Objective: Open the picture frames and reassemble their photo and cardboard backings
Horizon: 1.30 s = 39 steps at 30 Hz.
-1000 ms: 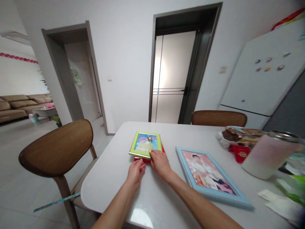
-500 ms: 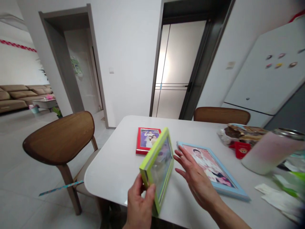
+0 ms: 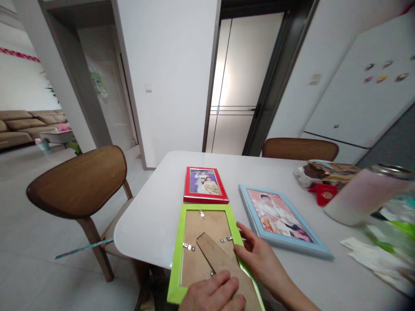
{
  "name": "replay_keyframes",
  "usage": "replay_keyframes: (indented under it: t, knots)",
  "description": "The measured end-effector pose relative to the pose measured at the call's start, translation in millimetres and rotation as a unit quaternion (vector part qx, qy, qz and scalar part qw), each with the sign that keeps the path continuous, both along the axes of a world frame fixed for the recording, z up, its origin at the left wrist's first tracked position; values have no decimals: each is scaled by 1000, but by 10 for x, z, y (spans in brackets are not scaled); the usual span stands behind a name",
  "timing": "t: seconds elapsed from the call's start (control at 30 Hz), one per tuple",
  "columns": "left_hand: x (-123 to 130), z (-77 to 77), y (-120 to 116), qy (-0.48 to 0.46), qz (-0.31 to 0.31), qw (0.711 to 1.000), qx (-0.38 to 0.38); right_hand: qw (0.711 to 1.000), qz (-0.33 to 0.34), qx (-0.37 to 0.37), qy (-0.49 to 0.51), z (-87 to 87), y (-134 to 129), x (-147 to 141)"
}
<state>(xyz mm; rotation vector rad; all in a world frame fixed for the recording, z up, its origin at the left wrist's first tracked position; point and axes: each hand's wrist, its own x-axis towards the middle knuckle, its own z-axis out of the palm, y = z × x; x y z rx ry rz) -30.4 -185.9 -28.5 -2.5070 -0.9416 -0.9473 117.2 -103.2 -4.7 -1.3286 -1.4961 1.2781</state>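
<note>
A lime-green picture frame (image 3: 177, 255) faces back side up at the near edge of the table, showing its brown backboard (image 3: 194, 224) with several metal clips. Its brown stand leg (image 3: 217, 255) slants across the lower right. My left hand (image 3: 214, 293) is closed, fingers curled over the lower end of the stand leg. At the right rim, my right hand (image 3: 259, 255) grips the frame, thumb on top and fingers at the side. Just beyond lies a red picture frame (image 3: 223, 190) with a wedding photo. A light-blue picture frame (image 3: 288, 242) rests to the right, photo up.
On the right of the white table (image 3: 145, 224) stand a pink-and-white tumbler (image 3: 359, 198), a red packet (image 3: 326, 194), a plastic-wrapped bundle (image 3: 330, 172) and crumpled tissue (image 3: 366, 257). Wooden chairs are at the left (image 3: 81, 181) and far side (image 3: 298, 149).
The green frame has gone from standing on edge to lying back side up. My right hand has closed on its right rim, and my left hand has moved onto the stand leg.
</note>
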Motion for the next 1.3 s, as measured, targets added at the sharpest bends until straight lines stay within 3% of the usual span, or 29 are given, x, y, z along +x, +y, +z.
replay_keyframes:
  t: [0.07,0.17,0.3,0.37,0.43,0.53,0.7,1.07,1.17,1.3]
  knots:
    - [-13,-107,51,-19,2,1000,24,993,0,57,-101,-109,70,-8]
    - [-25,-188,72,-7,0,1000,-12,963,6,158,-218,-206,133,2]
    - [-138,-12,81,-28,-11,988,-152,920,30,241,-306,-235,158,-19]
    - [-283,107,137,-66,65,971,-222,906,44,257,-333,-231,170,-52]
    - [-456,157,229,-110,182,940,-267,896,54,260,-356,-226,191,-87]
    - [-654,78,362,-148,269,899,-311,889,68,252,-376,-221,228,-128]
    - [-690,-112,417,-184,264,895,-309,884,66,265,-381,-220,250,-156]
    - [-689,-159,391,-237,250,893,-290,863,49,310,-396,-135,237,-276]
    - [-680,-186,390,-237,251,892,-291,866,101,342,-351,-100,124,-484]
    - [-677,-187,397,-232,251,891,-297,859,197,332,-336,-50,33,-830]
